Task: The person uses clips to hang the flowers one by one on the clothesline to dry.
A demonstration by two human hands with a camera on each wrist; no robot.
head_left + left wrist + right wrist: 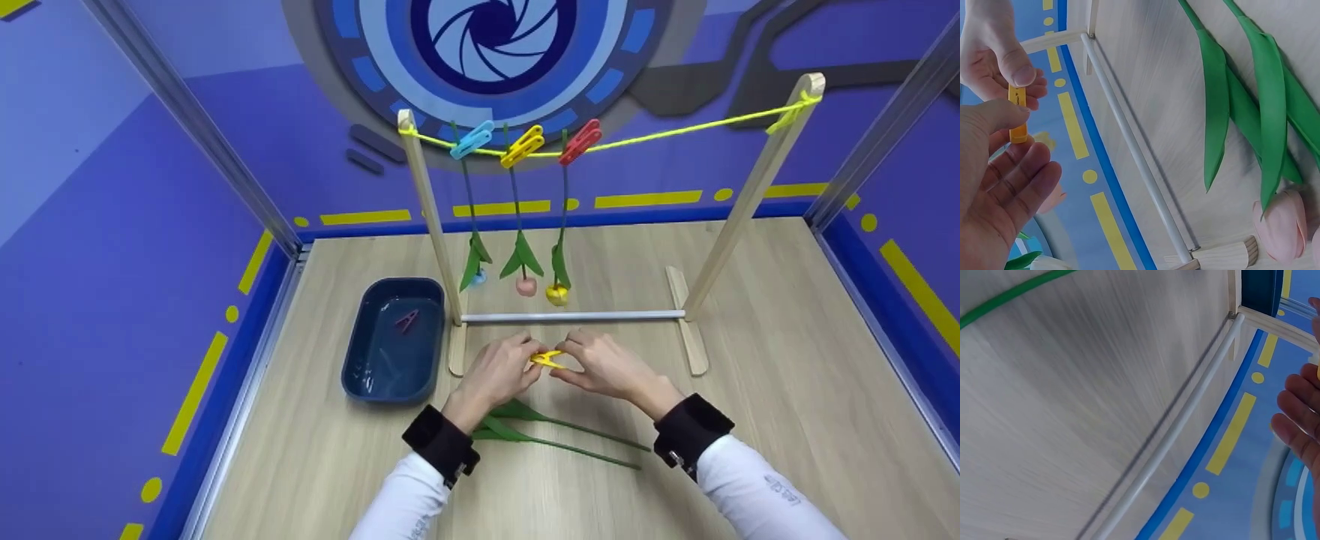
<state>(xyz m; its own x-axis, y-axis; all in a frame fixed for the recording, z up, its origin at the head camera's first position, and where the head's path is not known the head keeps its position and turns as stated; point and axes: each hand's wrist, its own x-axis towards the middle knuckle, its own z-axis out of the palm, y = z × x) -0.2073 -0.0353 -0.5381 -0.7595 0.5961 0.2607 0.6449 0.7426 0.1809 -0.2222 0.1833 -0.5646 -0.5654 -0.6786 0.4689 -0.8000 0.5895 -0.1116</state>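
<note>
A yellow clothespin is held between both hands above the table, in front of a wooden rack. My left hand pinches one end of it, while my right hand has thumb and fingers on the other end. The left wrist view shows the clothespin edge-on between the two thumbs. At the border of the right wrist view, only part of the right hand appears. Below the hands lie two tulips, green-stemmed; a pink bloom shows in the left wrist view.
Clothespins in blue, yellow and red hold three hanging tulips on a yellow-green cord. A white bar joins the posts low down. Left of it stands a dark blue basin containing a purple clothespin.
</note>
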